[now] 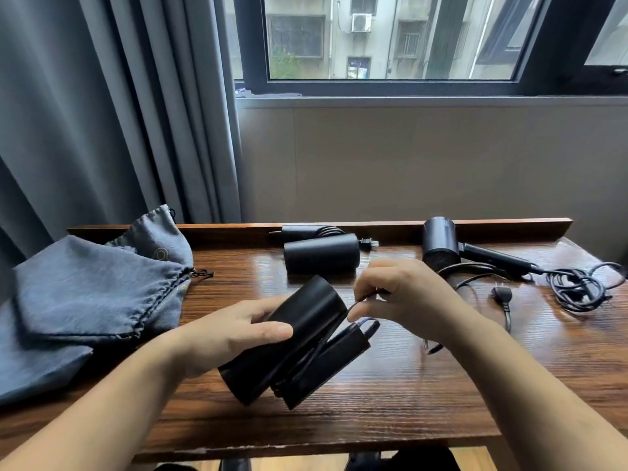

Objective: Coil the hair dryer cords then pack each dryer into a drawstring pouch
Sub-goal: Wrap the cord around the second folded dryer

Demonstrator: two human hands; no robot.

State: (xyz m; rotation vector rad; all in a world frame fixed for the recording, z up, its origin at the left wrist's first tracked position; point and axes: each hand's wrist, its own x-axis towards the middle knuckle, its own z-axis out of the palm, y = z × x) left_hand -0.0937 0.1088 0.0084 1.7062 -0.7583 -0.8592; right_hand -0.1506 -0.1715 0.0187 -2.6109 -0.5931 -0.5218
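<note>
1. Lying heaped at the left end of the wooden bench (390,396) are grey-blue drawstring pouches (98,294), their gathered mouths and cord ends pointing toward the middle; a grey curtain (102,113) hangs behind them.
2. The left hand (231,331) grips the barrel of a folded black hair dryer (289,338), thumb on the near side and fingers (272,329) curled round the far side, holding it tilted above the bench just in front of the person.
3. That dryer's cord (368,326) is partly looped round the folded handle, which lies against the barrel.
4. The right hand (411,297) is just right of the dryer's upper end, its fingertips pinching a strand of the cord above the handle's tip.
5. Behind the hands, near the raised back edge of the bench, a second folded dryer (321,256) lies on its side with its cord already wound round its handle and its plug (367,243) sticking out to the right.
6. Further right, a third dryer (441,243) rests unfolded, barrel toward the middle and handle pointing right.
7. Its cord (577,287) lies in a loose tangle near the right edge, and its plug (502,294) sits on the bench just beyond the right wrist.
8. Above the bench, a window (390,39) looks out on a building.
</note>
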